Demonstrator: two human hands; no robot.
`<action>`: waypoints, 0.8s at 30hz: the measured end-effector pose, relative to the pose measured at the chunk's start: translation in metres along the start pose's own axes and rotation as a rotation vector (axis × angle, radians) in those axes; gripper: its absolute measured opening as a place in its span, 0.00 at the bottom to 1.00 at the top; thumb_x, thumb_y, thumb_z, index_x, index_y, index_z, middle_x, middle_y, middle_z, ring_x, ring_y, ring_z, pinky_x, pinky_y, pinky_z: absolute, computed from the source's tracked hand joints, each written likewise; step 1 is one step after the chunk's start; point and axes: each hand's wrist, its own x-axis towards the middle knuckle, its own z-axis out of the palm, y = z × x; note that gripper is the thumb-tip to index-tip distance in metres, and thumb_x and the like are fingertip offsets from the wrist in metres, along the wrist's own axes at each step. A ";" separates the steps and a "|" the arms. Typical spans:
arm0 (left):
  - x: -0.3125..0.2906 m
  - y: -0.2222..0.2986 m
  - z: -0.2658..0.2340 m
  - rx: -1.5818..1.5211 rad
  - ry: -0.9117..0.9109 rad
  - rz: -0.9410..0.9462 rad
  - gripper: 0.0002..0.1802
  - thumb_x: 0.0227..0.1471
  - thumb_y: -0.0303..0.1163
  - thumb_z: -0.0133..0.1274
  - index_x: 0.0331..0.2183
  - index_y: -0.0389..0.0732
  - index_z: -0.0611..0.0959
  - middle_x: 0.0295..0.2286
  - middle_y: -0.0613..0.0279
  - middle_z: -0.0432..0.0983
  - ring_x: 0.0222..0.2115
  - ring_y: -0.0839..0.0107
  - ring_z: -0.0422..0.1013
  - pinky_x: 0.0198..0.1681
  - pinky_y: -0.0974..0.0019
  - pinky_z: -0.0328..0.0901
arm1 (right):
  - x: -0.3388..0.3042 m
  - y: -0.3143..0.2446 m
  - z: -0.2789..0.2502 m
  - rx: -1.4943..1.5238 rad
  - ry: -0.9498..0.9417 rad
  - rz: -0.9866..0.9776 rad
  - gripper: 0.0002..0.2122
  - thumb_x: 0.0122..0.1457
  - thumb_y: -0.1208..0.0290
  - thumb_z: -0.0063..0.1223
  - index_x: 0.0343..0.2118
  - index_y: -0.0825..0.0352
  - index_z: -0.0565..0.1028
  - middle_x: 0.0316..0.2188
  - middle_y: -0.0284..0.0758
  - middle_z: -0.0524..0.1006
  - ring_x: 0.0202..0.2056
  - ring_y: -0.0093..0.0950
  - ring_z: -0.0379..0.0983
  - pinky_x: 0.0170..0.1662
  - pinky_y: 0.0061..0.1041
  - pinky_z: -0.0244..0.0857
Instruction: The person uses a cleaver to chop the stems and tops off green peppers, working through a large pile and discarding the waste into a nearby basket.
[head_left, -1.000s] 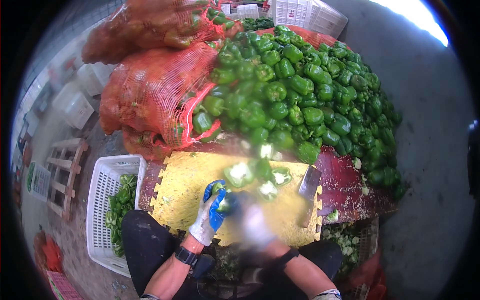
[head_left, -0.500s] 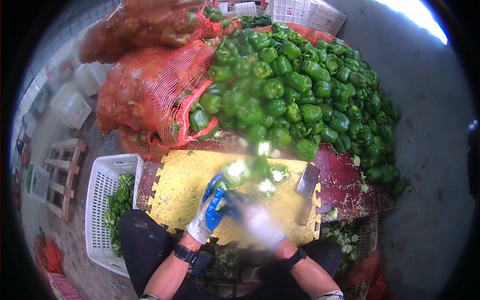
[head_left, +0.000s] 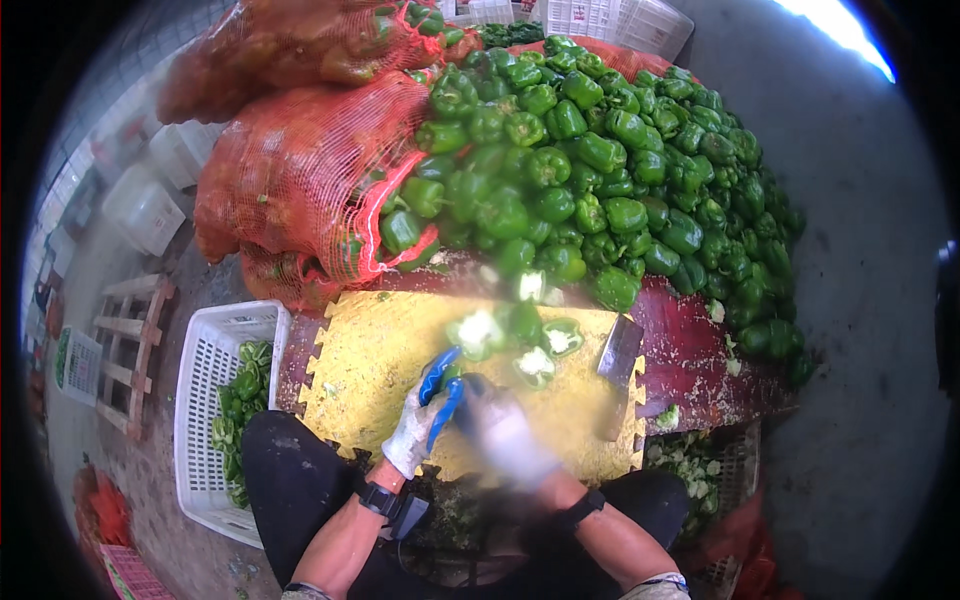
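Both of my hands wear white gloves with blue fingers, above a yellow foam mat (head_left: 375, 345). My left hand (head_left: 425, 410) curls its fingers and thumb around a piece of green pepper (head_left: 453, 374), mostly hidden by the glove. Right against it is my right hand (head_left: 505, 430), smeared, with its fingers too unclear to read. Just beyond them lie cut pepper pieces with pale insides, among them a pepper half (head_left: 562, 337) and another cut piece (head_left: 535, 367). A cleaver (head_left: 620, 352) rests at the mat's right side, its handle toward me.
Whole green peppers (head_left: 640, 180) form a big heap behind the mat. Red mesh sacks (head_left: 300, 180) bulge at the back left. A white crate (head_left: 232, 318) with cut peppers stands by my left knee; a second crate (head_left: 738, 470) with pale scraps sits at my right.
My hands stay together over the mat, the left one still around the pepper piece and tilted slightly differently. The right is blurred in both frames. The whole view has shifted slightly.
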 end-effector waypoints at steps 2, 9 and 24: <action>-0.004 -0.006 -0.013 -0.057 -0.054 -0.013 0.25 0.57 0.34 0.47 0.55 0.39 0.65 0.43 0.68 0.68 0.37 0.85 0.64 0.42 0.79 0.61 | 0.003 -0.004 0.007 -0.193 0.053 -0.028 0.23 0.53 0.68 0.50 0.53 0.66 0.63 0.49 0.42 0.68 0.47 0.38 0.67 0.50 0.37 0.61; 0.007 -0.004 -0.015 -0.067 -0.069 -0.158 0.24 0.59 0.40 0.42 0.54 0.38 0.67 0.46 0.62 0.68 0.44 0.78 0.64 0.48 0.71 0.61 | 0.007 0.016 0.011 0.662 -0.182 0.128 0.26 0.54 0.72 0.51 0.55 0.73 0.59 0.49 0.52 0.65 0.49 0.41 0.65 0.54 0.33 0.60; 0.016 -0.034 -0.029 0.415 -0.074 0.209 0.20 0.59 0.44 0.41 0.43 0.38 0.76 0.37 0.61 0.75 0.38 0.69 0.71 0.46 0.67 0.64 | 0.009 0.000 0.025 0.063 -0.044 0.182 0.25 0.49 0.65 0.56 0.51 0.63 0.66 0.44 0.45 0.69 0.37 0.41 0.72 0.40 0.35 0.68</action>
